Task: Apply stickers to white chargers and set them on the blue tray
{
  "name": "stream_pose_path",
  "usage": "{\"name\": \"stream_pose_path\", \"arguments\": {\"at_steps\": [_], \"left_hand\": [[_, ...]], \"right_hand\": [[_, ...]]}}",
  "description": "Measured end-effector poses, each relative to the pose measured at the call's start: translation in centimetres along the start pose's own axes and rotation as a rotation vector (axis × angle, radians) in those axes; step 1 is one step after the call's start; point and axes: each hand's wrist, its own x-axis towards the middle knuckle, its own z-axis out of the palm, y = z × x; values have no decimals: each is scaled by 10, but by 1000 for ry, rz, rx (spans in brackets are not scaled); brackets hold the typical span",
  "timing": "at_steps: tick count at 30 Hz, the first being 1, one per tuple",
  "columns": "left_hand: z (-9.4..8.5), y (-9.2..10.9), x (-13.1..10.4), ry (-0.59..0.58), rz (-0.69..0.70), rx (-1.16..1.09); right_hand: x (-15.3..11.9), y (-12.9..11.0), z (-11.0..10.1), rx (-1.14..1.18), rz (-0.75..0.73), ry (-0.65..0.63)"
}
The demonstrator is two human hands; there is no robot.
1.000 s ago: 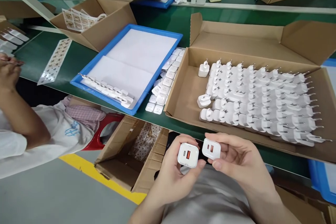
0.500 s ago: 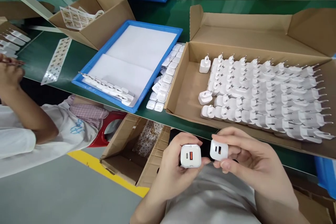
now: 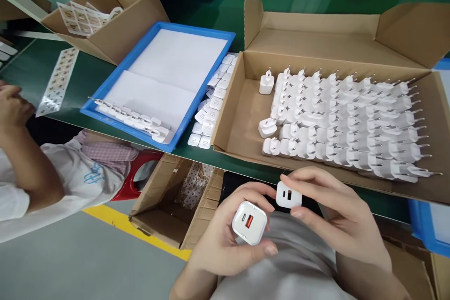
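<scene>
While we look down over our lap, our left hand is wrapped around a white charger, thumb lying under its lower edge and fingers behind it, so that its port face points up at us: one small oval port and one orange port beside it. Our right hand pinches a white cover plate between thumb and fingertips; it shows two dark slots (we cannot tell whether it is a bare plate or a thin second charger body). The plate sits just up and to the right of the charger, near it but not touching.

Both pieces are held low in front of our grey shirt, below the near edge of the green bench. On the bench just beyond our hands lies an open cardboard box, its right part filled with rows of white plug adapters lying with their pins up and to the right, a few loose ones standing at the left of the rows. Left of the box, touching its wall, runs a strip of small white covers, and beside that a blue tray lined with white sheets, with a short row of white parts along its near edge. Further left are a carton of label sheets and a label strip lying on the bench. A co-worker's hand rests at the left edge.
</scene>
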Motion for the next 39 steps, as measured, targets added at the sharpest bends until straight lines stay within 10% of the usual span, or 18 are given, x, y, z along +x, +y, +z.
{"name": "stream_pose_path", "arguments": {"at_steps": [19,31,39], "left_hand": [[11,1,4,94,51,224],[7,5,7,-139,118,126],[21,8,0,49,-5,60]], "right_hand": [[-3,0,2,-215,-152,205],[4,-1,19,-183,-305,5],[1,-2,18,-192,-287,-9]]}}
